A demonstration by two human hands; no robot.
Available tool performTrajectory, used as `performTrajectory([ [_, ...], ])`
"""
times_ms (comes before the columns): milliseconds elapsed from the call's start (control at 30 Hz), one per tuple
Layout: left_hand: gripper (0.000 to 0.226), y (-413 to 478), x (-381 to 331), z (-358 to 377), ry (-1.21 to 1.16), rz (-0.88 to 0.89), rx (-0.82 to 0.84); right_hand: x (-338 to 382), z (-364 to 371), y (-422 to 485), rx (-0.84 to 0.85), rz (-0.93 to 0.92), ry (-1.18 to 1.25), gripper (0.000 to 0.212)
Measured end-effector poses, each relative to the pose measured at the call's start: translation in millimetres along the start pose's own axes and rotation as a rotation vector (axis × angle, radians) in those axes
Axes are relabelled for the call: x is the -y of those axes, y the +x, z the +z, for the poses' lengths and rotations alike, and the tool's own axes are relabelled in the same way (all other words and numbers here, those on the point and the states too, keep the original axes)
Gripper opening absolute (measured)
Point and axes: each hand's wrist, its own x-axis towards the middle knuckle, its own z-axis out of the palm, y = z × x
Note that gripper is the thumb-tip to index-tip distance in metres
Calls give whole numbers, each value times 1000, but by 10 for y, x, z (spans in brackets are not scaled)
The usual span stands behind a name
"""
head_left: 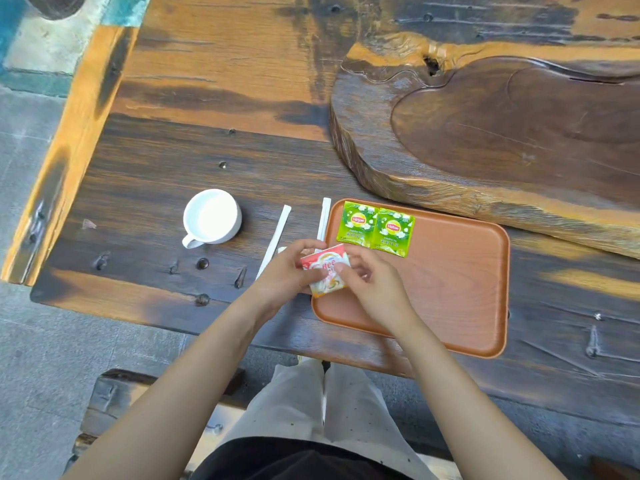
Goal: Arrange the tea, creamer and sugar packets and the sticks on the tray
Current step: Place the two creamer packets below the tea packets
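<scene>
Already 2 green Lipton tea packets (375,229) lie side by side, edges touching, at the far-left corner of the orange tray (460,289). Both hands are closed on red-and-white creamer packets (325,270), held just above the tray's near-left edge: the left hand (287,271) pinches them from the left side, and the right hand (372,284) pinches them from the right with its thumb on top. It looks like more than 1 packet in a small stack, though the exact count cannot be told.

On the desk (156,174), 2 paper-wrapped sticks are still off the tray: one stick (275,239) lies well left of it, near the white cup (212,218), and the other stick (324,220) lies just beside the tray's left rim. No sugar packets can be made out with certainty.

The step in hand appears to be placing the creamer. The next move likely calls for separating the packets and laying them flat on the bare tray floor in front of the tea, clear of the rim, before the sticks are fetched.
</scene>
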Motion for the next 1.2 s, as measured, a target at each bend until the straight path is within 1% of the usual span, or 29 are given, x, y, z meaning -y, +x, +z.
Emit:
performTrajectory([
  [67, 33, 18, -13, 94, -33, 4, 5, -3, -43, -13, -2, 50, 95, 20],
  [133, 23, 31, -21, 168, -116, -12, -1, -12, -102, -42, -56, 99, 220, 15],
  [200, 12, 29, -21, 230, -196, -28, 39, -20, -156, -81, -109, 136, 334, 16],
  [267, 11, 34, -9, 293, -235, -23, 49, -46, -195, -134, -159, 167, 404, 13],
  [333, 13, 46, 7, 356, -270, -19, 18, -85, -216, -194, -186, 207, 471, 13],
  [433, 11, 58, 17, 455, -235, -7, 12, -153, -232, -273, -178, 249, 512, 8],
  [500, 15, 65, 44, 517, -182, 9, -19, -212, -243, -307, -192, 269, 503, 10],
  [567, 14, 90, 104, 570, -61, 70, -100, -290, -274, -319, -268, 283, 440, 12],
  [633, 9, 142, 192, 571, 201, 211, -221, -380, -323, -293, -384, 327, 368, 17],
  [700, 21, 214, 291, 539, 501, 374, -303, -484, -354, -240, -476, 396, 309, 21],
  [767, 28, 286, 375, 522, 765, 512, -310, -551, -335, -171, -515, 426, 218, 17],
  [833, 28, 340, 426, 532, 942, 571, -274, -567, -296, -117, -500, 424, 27, 8],
  [967, 25, 406, 453, 547, 1063, 594, -238, -528, -276, -131, -416, 385, -536, 34],
  [1033, 24, 420, 473, 549, 1080, 595, -233, -537, -298, -162, -429, 362, -675, 42],
  [1067, 24, 427, 487, 550, 1085, 595, -230, -549, -307, -179, -451, 319, -706, 43],
  [1133, 24, 439, 519, 550, 1088, 608, -235, -600, -313, -196, -477, 124, -764, 37],
  [1200, 25, 442, 526, 554, 1072, 613, -240, -647, -294, -200, -415, -70, -822, 31],
])
